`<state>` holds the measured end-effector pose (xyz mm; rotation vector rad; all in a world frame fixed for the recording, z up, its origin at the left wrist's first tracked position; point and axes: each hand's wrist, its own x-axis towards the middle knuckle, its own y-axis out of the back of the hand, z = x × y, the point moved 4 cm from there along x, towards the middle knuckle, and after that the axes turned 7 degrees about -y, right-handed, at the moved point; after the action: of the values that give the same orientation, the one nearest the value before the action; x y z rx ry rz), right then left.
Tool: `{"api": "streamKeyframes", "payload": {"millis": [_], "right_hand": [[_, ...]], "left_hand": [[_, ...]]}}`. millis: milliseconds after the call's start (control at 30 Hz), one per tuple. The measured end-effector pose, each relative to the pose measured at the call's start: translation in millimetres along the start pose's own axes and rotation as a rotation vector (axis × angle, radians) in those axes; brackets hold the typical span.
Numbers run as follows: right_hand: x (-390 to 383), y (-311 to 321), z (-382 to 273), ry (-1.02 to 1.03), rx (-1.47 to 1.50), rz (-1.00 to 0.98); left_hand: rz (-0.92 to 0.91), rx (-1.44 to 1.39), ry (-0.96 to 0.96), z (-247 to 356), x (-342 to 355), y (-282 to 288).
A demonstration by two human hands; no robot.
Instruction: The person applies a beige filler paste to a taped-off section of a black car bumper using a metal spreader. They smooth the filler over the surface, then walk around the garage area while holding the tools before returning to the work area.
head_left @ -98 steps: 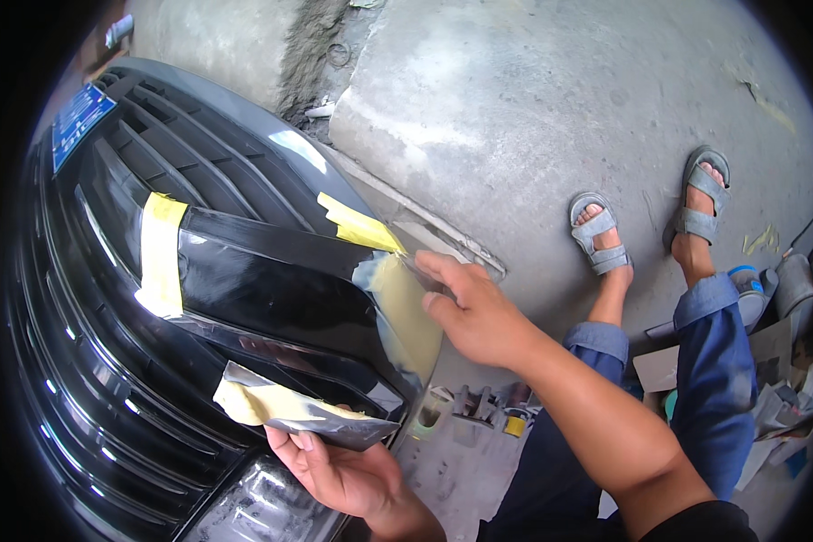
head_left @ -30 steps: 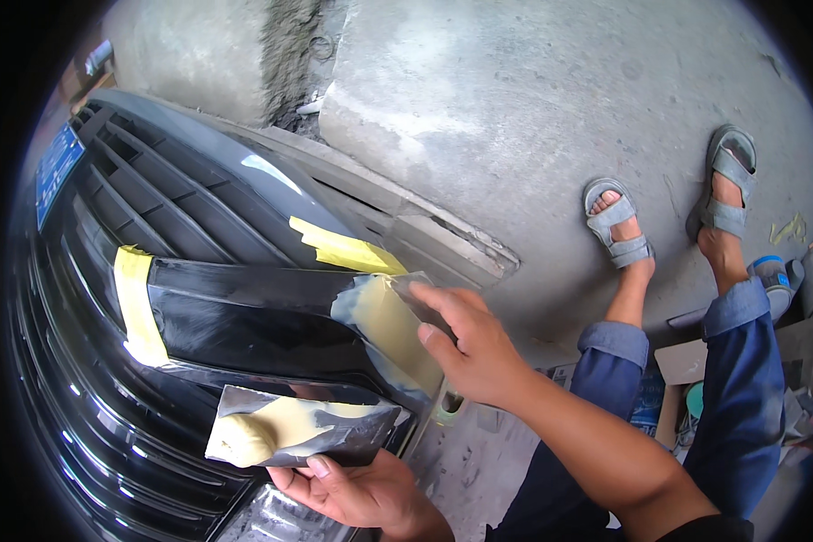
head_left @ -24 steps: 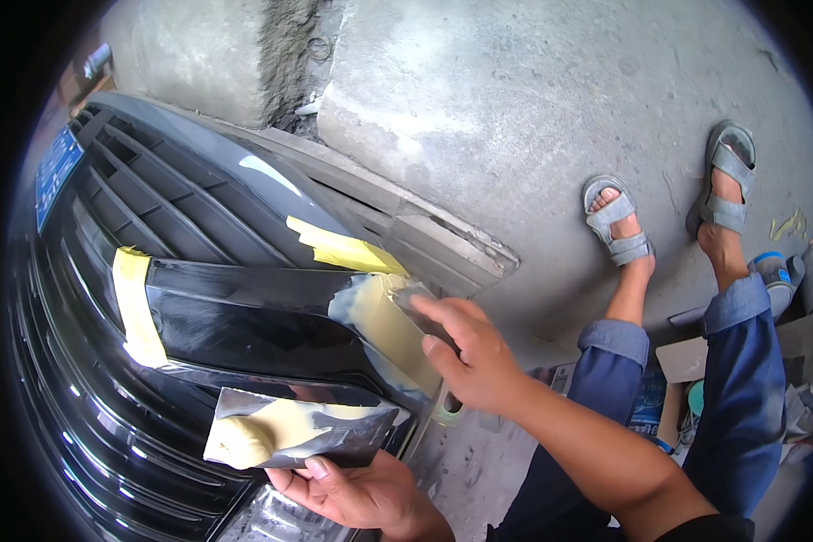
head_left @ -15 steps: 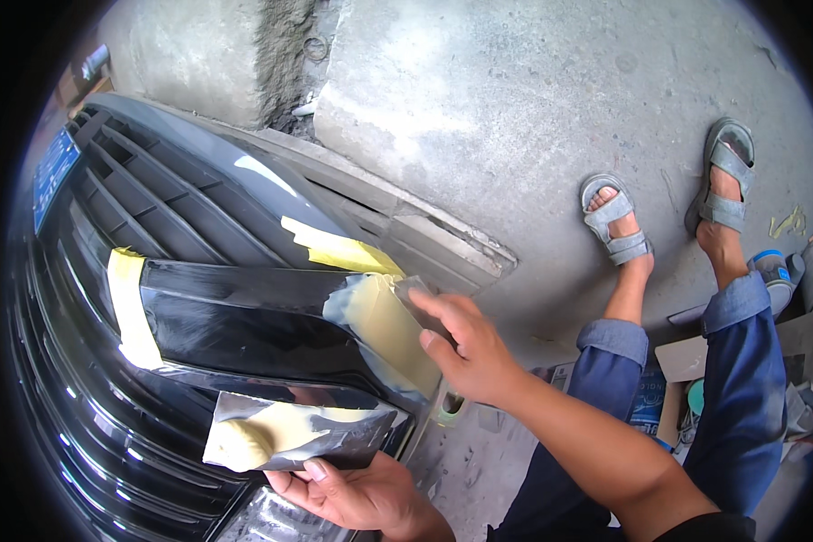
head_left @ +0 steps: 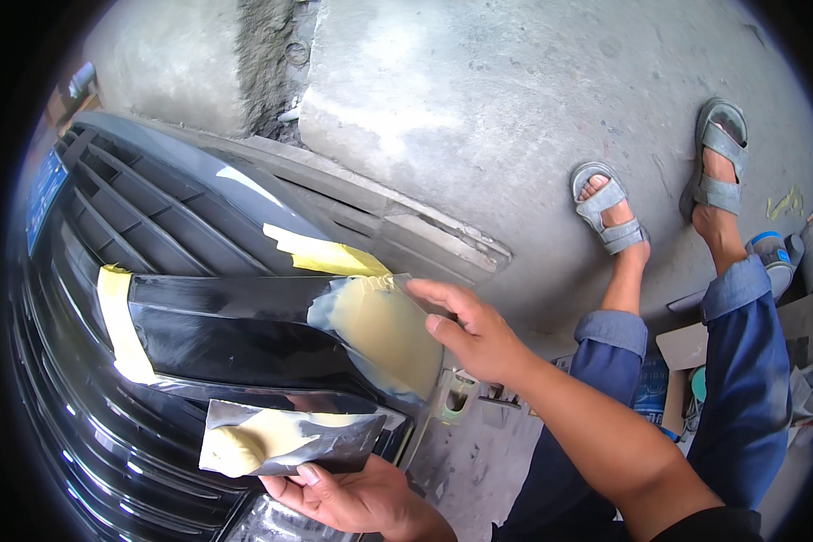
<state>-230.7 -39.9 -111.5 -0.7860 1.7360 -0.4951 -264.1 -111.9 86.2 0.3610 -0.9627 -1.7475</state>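
My left hand (head_left: 348, 497) grips a dark, flat putty board (head_left: 339, 452) from below, its thumb along the near edge. A mound of cream body filler (head_left: 235, 449) sits at the board's left end, with more smeared across. My right hand (head_left: 474, 334) pinches a thin putty spreader (head_left: 404, 281), mostly hidden behind the fingers, at the end of a black car bumper (head_left: 235, 348). There a patch of cream filler (head_left: 379, 330) covers the bumper's corner over a sanded grey-blue edge. Yellow masking tape (head_left: 330, 257) stands loose along the upper edge.
Another strip of yellow tape (head_left: 122, 325) crosses the bumper at left, beside the black grille (head_left: 154, 212). A headlight (head_left: 294, 519) lies below the board. My sandalled feet (head_left: 610, 208) stand on the concrete floor. Cans (head_left: 772, 253) and an open cardboard box (head_left: 682, 348) are at the right.
My right hand has shifted slightly down and right relative to the filler patch, which now shows more fully and smoother. The whole view has moved a little; my left hand still holds the board.
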Motion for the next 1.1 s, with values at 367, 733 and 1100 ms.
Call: {"api": "streamKeyframes", "payload": {"millis": [367,733,1100], "right_hand": [[5.4,4.7,2.7,-0.035,-0.006,-0.087],[-60.2,8.5,-100.1,0.233,0.198,-0.436],[-6.9,29.6,-86.5,0.687,-0.797,-0.221]], "left_hand": [[0.015,-0.036,0.002,-5.3,0.8,3.3],[-0.056,-0.325,0.339,-13.3,-15.8,-0.6],[0.086,-0.344,0.07,-20.2,-43.7,33.1]]}}
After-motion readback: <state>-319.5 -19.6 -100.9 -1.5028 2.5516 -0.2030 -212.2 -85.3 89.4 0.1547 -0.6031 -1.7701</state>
